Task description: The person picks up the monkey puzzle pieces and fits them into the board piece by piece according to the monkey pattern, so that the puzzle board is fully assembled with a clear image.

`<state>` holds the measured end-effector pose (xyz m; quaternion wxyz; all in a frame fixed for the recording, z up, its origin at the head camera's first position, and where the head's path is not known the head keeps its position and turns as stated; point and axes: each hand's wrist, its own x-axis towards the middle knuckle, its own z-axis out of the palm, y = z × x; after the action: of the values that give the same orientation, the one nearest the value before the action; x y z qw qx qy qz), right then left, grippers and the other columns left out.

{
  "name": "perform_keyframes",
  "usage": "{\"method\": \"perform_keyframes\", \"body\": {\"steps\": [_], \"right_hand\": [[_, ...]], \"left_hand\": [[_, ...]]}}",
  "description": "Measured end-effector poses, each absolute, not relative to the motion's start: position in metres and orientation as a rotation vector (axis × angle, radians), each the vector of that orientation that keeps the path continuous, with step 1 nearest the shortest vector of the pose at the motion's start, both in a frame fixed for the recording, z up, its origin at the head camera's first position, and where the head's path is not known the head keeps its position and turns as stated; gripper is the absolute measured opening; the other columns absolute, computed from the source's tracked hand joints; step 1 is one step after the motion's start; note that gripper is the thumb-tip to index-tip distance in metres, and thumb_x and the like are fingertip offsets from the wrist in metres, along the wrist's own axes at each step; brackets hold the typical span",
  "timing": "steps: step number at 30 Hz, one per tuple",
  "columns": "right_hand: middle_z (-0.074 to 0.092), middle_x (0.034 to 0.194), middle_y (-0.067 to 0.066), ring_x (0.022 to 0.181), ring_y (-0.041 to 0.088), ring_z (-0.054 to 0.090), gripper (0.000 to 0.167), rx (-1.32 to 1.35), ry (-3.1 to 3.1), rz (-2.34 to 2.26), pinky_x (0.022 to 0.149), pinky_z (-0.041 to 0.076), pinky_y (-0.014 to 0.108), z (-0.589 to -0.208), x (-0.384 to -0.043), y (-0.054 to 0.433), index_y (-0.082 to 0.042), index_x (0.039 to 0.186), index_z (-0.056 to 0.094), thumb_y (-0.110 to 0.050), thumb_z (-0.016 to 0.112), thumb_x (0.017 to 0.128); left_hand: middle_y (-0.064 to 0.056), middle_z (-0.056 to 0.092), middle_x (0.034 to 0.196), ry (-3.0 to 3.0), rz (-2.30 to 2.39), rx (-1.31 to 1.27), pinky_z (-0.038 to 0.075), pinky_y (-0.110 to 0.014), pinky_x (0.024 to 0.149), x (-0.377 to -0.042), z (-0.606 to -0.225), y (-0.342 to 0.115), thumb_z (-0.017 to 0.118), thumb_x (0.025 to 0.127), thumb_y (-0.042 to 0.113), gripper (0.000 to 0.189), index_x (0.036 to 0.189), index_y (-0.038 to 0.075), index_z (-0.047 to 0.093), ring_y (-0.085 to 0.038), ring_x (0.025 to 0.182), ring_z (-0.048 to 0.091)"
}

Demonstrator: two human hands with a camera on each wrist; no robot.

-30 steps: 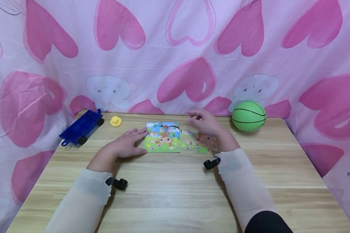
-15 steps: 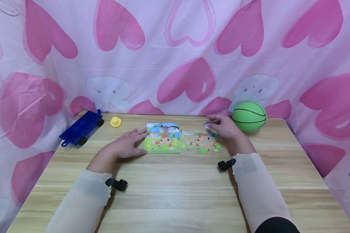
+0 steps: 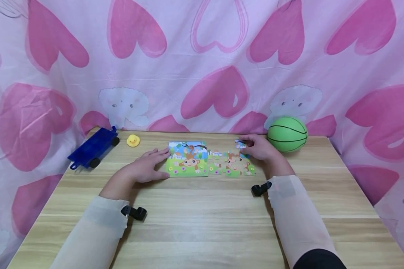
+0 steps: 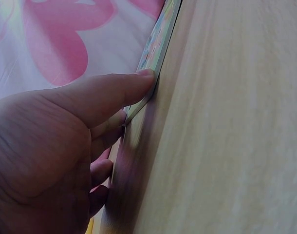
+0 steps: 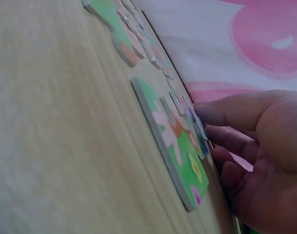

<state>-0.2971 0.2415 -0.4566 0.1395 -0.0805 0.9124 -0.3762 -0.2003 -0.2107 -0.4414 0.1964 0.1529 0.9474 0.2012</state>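
Observation:
A square picture board (image 3: 187, 164), printed with a monkey on grass, lies flat on the table. My left hand (image 3: 147, 166) rests at its left side, with fairly straight fingers and the thumb touching the edge in the left wrist view. To the board's right lie several loose jigsaw pieces (image 3: 231, 173) forming a similar monkey picture with gaps. At their far right corner my right hand (image 3: 260, 148) pinches a blue-topped jigsaw piece (image 3: 239, 144) between thumb and fingers, low over the table. In the right wrist view a green corner piece (image 5: 170, 141) lies just before that hand.
Far left stands a blue toy wagon (image 3: 94, 147) with black wheels, beside a yellow rubber duck (image 3: 133, 141). A green ball (image 3: 287, 134) with black lines sits just behind my right hand. A pink heart-patterned curtain (image 3: 215, 93) hangs along the table's back edge.
My right hand has moved right from above the pieces to their far right corner, where it pinches a piece, since half a second ago nearly still. The left hand stays put.

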Motion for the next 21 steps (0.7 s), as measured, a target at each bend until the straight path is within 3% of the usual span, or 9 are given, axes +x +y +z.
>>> {"method": "perform_keyframes", "body": {"steps": [6, 13, 21], "right_hand": [[0.055, 0.134, 0.017, 0.120, 0.032, 0.046, 0.058, -0.193, 2.655, -1.050, 0.105, 0.042, 0.044, -0.4572, -0.2994, 0.2372, -0.015, 0.154, 0.059, -0.019, 0.076, 0.099], [0.052, 0.152, 0.019, 0.127, 0.034, 0.047, 0.062, -0.159, 2.647, -1.067, 0.117, 0.042, 0.049, -0.4583, -0.3006, 0.2349, -0.011, 0.156, 0.057, -0.015, 0.077, 0.097], [0.050, 0.146, 0.018, 0.121, 0.032, 0.046, 0.064, -0.132, 2.655, -1.093, 0.107, 0.044, 0.043, -0.4596, -0.3013, 0.2334, -0.010, 0.155, 0.058, -0.012, 0.080, 0.095]], "left_hand": [[0.006, 0.016, 0.182, 2.655, 0.561, 0.425, 0.013, -0.078, 0.129, -0.2013, -0.4425, -0.2109, 0.073, 0.097, 0.056, 0.090, 0.171, 0.030, 0.028, -0.043, 0.169, 0.006], [0.007, 0.015, 0.182, 2.658, 0.566, 0.430, 0.012, -0.078, 0.129, -0.2003, -0.4421, -0.2105, 0.073, 0.097, 0.056, 0.091, 0.171, 0.030, 0.027, -0.043, 0.169, 0.005], [0.008, 0.014, 0.182, 2.657, 0.562, 0.434, 0.011, -0.078, 0.129, -0.2003, -0.4421, -0.2107, 0.073, 0.097, 0.056, 0.090, 0.171, 0.030, 0.027, -0.042, 0.169, 0.004]]}}
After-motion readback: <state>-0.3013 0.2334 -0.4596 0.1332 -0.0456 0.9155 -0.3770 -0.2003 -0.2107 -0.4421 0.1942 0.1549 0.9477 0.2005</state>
